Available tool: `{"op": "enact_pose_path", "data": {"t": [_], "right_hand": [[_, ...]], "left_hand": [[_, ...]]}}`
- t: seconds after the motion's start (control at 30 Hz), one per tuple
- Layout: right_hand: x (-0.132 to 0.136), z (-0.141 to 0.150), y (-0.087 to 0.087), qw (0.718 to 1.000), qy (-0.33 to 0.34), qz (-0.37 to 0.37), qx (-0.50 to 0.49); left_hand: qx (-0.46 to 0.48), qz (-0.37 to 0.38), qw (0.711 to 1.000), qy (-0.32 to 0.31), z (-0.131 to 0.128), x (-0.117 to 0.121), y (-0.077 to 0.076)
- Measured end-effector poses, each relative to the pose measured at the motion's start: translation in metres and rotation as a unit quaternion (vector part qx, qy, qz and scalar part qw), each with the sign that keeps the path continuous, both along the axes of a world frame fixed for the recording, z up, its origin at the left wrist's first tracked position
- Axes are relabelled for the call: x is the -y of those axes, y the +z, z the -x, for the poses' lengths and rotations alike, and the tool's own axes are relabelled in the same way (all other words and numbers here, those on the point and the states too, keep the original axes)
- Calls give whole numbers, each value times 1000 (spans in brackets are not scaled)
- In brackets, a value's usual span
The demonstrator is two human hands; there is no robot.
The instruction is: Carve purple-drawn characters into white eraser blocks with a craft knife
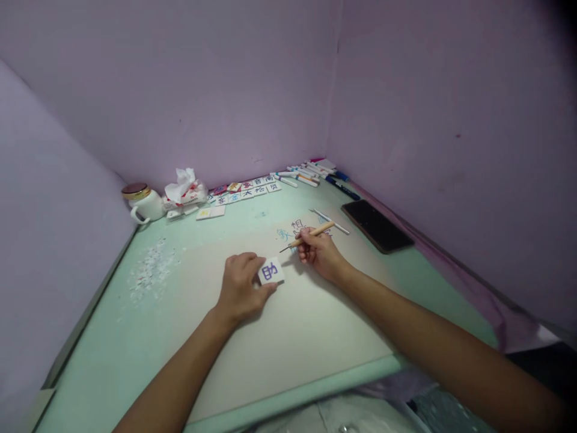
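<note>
Between thumb and fingers, my left hand (243, 285) grips a small white square block (271, 272) with a purple character drawn on it. My right hand (318, 251) is closed round a carving knife (315, 234) with a light wooden handle and a thin dark tip. That tip points left and lies just above the block's upper right corner, apart from it. Under both hands a pale board (293, 337) covers the table's middle. Coloured characters (297, 225) are written near its far edge, partly hidden by my right hand.
White shavings (151, 270) lie scattered at left. Along the back stand a lidded mug (148, 207), a tissue pack (186, 193), rows of white blocks with characters (247, 193) and several marker pens (306, 174). A slim white tool (331, 221) and a phone (377, 225) lie at right.
</note>
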State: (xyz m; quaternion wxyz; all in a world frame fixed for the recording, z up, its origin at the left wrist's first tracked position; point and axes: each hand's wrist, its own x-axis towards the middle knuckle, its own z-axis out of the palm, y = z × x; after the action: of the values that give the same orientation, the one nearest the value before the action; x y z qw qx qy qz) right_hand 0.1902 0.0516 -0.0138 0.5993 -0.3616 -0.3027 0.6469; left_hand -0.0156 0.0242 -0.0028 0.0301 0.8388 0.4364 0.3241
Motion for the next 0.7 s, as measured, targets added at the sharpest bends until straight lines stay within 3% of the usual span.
{"op": "enact_pose_path", "data": {"t": [0.1,0.17,0.3,0.4,0.7], "right_hand": [[-1,-2,1,1000,-8,-3,1],[-3,-2,1,1000,-10,-5,7],[-4,-3,0,999,-10,-17,34],[-1,-1,-1,997,-8,-39,73],[33,7,1,952,11,-188,243]], "left_hand": [[70,-62,993,70,8,3,6],[77,-59,992,82,11,3,8],[-21,41,999,5,7,-3,5],[-73,91,993,-16,2,-4,1],[-71,146,986,-27,-9,7,0]]}}
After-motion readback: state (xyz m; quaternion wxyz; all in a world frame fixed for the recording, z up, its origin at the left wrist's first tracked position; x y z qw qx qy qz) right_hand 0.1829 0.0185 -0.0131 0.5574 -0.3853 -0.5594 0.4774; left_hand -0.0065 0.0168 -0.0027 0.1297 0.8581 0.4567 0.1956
